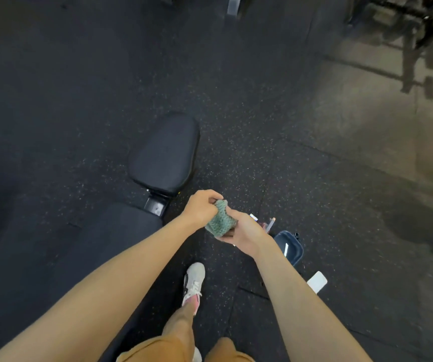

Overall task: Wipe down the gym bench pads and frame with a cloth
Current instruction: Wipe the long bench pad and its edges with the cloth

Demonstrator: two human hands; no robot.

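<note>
A bunched green cloth (pixel 220 219) is held between both hands in front of me, above the floor. My left hand (pixel 202 208) grips its upper left side with curled fingers. My right hand (pixel 244 232) cups and holds it from below on the right. The black gym bench lies to the left: its seat pad (pixel 164 152) points away from me, and the larger back pad (pixel 121 231) sits nearer, partly hidden by my left forearm. A metal frame bracket (pixel 155 205) shows in the gap between the two pads.
A dark blue container (pixel 289 246) and a white object (pixel 317 282) lie on the speckled rubber floor to the right of my right arm. A black equipment rack (pixel 416 40) stands at the top right. My white shoe (pixel 194 282) is beside the bench.
</note>
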